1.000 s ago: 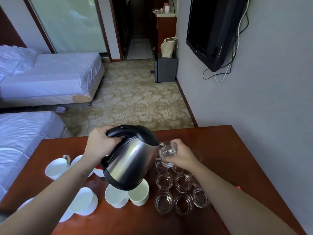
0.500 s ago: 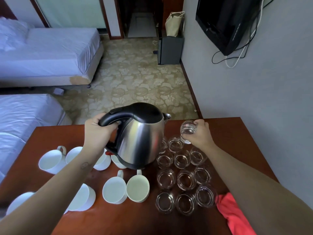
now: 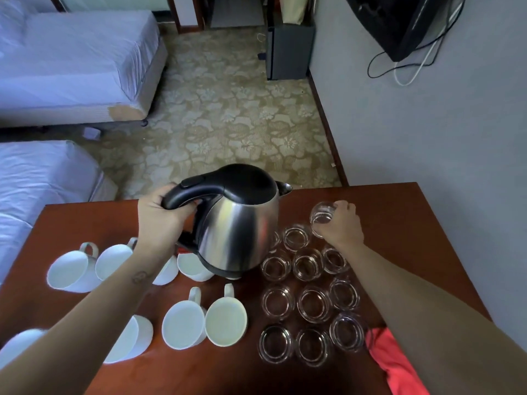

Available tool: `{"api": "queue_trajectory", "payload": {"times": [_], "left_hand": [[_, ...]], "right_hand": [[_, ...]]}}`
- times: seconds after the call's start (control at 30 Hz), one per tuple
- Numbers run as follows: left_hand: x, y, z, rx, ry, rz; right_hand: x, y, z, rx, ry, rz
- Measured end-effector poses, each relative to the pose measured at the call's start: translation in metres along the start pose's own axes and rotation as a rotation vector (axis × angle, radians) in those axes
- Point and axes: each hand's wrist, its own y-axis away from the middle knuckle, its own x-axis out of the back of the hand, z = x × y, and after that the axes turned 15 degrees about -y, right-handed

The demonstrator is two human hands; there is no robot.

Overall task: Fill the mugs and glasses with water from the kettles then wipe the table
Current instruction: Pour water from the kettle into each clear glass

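On the wooden table, white mugs sit at left. The left hand grips the steel kettle by its handle, upright above them. The right hand holds 1 glass at the far end of the clustered glasses. A red cloth lies at near right.

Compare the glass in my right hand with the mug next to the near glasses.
The glass is clear and handleless; the mug is white, opaque and handled. The right hand grips the glass; nothing touches the mug. The mug looks wider. Both are round drinking vessels.
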Motion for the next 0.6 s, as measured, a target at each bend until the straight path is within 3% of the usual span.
{"api": "queue_trajectory", "payload": {"times": [0.6], "left_hand": [[-0.032, 0.006, 0.004, -0.024, 0.009, -0.054]], "right_hand": [[0.003, -0.005, 0.019, -0.009, 0.153, -0.199]]}}
